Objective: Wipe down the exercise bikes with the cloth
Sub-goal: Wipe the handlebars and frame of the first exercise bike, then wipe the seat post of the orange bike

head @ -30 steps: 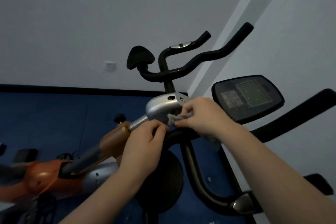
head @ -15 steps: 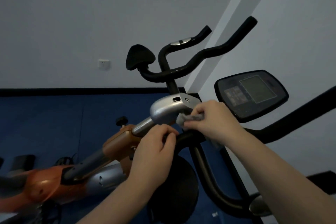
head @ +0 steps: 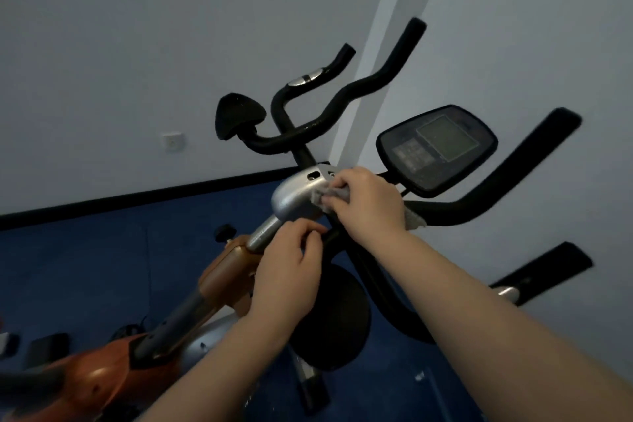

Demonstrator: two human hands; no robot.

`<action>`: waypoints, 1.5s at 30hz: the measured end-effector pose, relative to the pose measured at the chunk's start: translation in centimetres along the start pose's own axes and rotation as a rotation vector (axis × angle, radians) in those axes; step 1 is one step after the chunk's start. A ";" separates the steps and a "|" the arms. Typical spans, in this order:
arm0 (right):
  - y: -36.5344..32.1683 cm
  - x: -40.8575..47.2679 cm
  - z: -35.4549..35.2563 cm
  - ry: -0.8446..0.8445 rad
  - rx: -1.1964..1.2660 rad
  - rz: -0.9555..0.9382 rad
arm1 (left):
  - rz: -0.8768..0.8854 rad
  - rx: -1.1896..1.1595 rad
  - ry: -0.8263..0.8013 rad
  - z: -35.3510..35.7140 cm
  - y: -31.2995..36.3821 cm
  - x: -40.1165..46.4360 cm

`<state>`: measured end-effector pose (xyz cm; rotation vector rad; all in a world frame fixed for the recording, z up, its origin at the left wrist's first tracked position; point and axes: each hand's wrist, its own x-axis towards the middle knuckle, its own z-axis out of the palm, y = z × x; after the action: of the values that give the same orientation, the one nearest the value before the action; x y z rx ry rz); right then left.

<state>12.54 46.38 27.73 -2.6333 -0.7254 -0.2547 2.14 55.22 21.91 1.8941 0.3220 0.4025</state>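
Two hands at the orange bike: your right hand is pinching the grey cloth against the silver stem housing, your left hand closing around the post below. Over the past second you are edging the cloth higher on the housing, so wiping here is likely continuing.

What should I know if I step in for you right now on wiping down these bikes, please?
Right hand: closed on the grey cloth, pressing it against the silver housing below the handlebars of the orange bike.
Left hand: no cloth; its fingers rest at the silver post just under that housing, steadying it.
Done: cannot tell from this view what has been wiped already.
Left: by my guess, the black handlebars, the post and orange frame, then the nearer bike with the console and its grips.
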 end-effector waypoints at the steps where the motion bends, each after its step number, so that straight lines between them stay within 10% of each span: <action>1: -0.2 -0.5 -0.5 -0.013 0.022 -0.012 | 0.011 0.044 -0.033 -0.3 0.1 -0.2; 13: -0.4 -15.2 -10.6 0.223 0.087 -0.148 | 0.094 0.524 0.147 -7.1 3.1 -12.0; 22: -5.2 -29.4 -2.6 -0.120 0.373 -0.207 | -0.290 0.764 0.196 -13.5 -3.3 -30.5; 45: -41.5 -38.6 9.4 -0.329 0.410 -0.476 | -0.654 0.814 0.566 -45.8 -10.7 -54.6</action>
<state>-41.31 65.54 22.14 -2.1033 -1.3527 0.1908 -67.04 75.37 20.05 2.2469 1.6313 0.3747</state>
